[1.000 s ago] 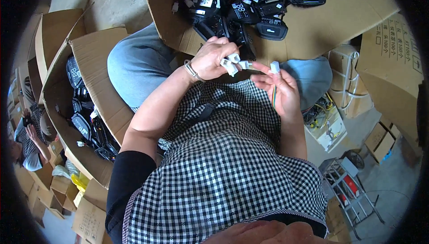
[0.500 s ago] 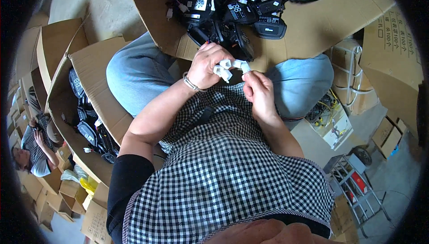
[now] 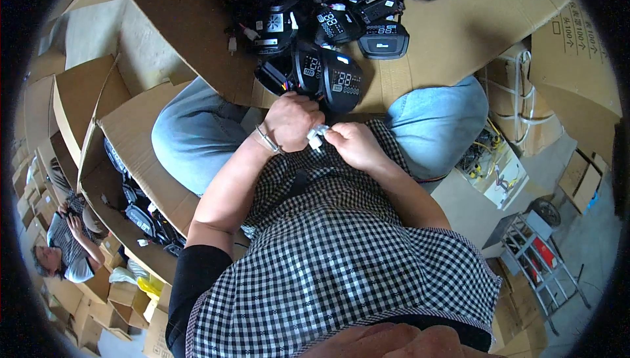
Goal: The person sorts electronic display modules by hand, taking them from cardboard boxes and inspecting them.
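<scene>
My left hand (image 3: 293, 122) is closed around the wire ends of several black digital display units (image 3: 342, 82), which hang just beyond it at the edge of a cardboard sheet. White plug connectors (image 3: 315, 140) poke out from the fist on its right side. Thumb and fingers of my right hand (image 3: 357, 145) pinch at one of these connectors, close against the left hand. The wires inside the left fist are hidden, apart from a few coloured strands (image 3: 285, 86) above the knuckles.
More display units (image 3: 384, 40) lie heaped on the cardboard (image 3: 472, 30) ahead. An open box (image 3: 141, 118) with further units stands at the left. A metal hand cart (image 3: 541, 259) is at the lower right. Another person (image 3: 72, 240) sits far left among boxes.
Both hands have come lower, toward my apron, drawing the connectors along. Display units beyond my left hand have tipped so their faces show. The right hand has shifted left, closer to the left one.
</scene>
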Action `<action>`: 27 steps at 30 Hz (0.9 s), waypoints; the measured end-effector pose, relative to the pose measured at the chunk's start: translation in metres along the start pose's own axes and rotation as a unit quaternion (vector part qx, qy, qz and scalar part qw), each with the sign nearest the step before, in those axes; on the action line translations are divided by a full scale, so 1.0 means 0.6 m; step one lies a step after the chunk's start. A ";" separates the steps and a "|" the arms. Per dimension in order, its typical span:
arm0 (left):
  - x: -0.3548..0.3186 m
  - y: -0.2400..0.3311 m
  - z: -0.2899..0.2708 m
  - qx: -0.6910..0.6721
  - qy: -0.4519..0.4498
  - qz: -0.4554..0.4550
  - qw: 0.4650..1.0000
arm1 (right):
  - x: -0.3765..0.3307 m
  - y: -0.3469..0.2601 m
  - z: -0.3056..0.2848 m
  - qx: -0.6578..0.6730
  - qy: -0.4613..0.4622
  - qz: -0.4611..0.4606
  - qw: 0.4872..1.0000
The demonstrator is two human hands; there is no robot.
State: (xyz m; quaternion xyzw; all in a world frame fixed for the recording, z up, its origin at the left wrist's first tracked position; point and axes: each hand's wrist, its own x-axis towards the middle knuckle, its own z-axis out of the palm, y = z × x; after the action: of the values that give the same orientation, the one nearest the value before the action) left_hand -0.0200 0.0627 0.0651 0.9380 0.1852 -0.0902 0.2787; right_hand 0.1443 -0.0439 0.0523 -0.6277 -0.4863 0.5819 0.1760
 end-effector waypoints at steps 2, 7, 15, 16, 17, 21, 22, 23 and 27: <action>-0.002 -0.002 0.003 -0.004 0.021 0.012 1.000 | 0.004 -0.001 0.000 -0.038 -0.019 0.003 0.999; 0.006 0.000 -0.009 -0.128 0.201 -0.043 0.970 | 0.039 0.013 -0.087 0.130 -0.066 0.014 0.989; 0.005 -0.009 -0.043 -0.405 0.259 -0.107 0.870 | 0.282 0.128 -0.268 -0.235 0.264 0.246 0.902; -0.002 -0.008 -0.040 -0.433 0.240 -0.147 0.856 | 0.295 0.121 -0.250 -0.266 0.268 0.246 0.893; -0.007 -0.009 -0.036 -0.430 0.249 -0.153 0.854 | 0.305 0.112 -0.233 -0.296 0.273 0.246 0.882; 0.008 -0.015 -0.028 -0.438 0.260 -0.154 0.847 | 0.324 0.190 -0.221 -0.084 0.339 0.296 0.889; 0.013 -0.015 -0.029 -0.444 0.257 -0.153 0.844 | 0.316 0.213 -0.214 -0.010 0.348 0.269 0.898; 0.013 -0.016 -0.031 -0.449 0.258 -0.158 0.841 | 0.306 0.215 -0.206 0.063 0.350 0.236 0.904; 0.003 -0.040 -0.005 -0.540 0.302 -0.147 0.772 | 0.204 0.126 -0.184 0.050 0.407 0.048 0.911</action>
State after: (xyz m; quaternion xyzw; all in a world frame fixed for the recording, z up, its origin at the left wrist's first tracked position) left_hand -0.0278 0.0837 0.0552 0.5735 0.4138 0.2724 0.6524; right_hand 0.2561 0.0589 -0.0467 -0.8230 -0.3120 0.3076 0.3617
